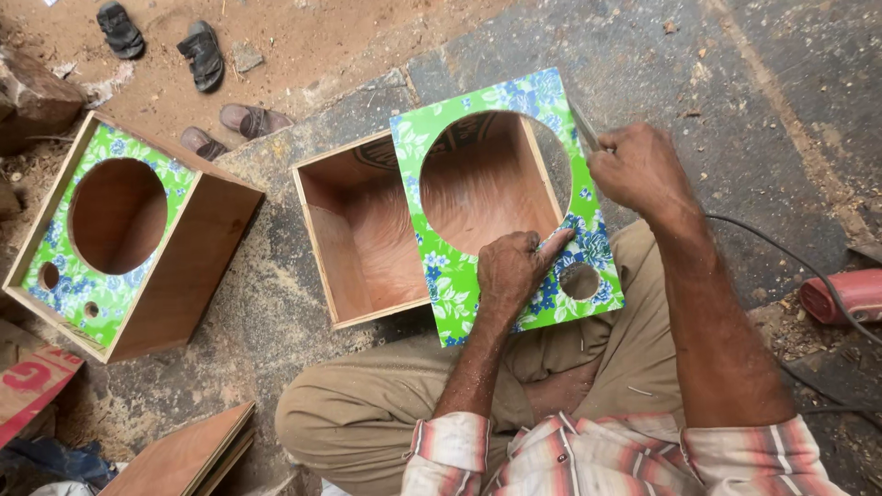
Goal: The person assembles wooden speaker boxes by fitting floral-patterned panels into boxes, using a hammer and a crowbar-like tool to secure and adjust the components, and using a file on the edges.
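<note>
A green panel (450,276) with blue flowers, a large round hole and a small round hole, lies tilted over an open plywood box (354,234). My left hand (513,268) presses down on the panel's near part, beside the small hole. My right hand (638,167) grips a thin metal tool (584,129) whose blade rests against the panel's right edge. I sit on the ground with my legs folded under the panel.
A finished box (124,234) with the same flowered front stands at the left. Plywood sheets (188,455) lie at the bottom left. A red power tool (845,294) with a cable lies at the right. Sandals (202,55) rest on the sandy ground behind.
</note>
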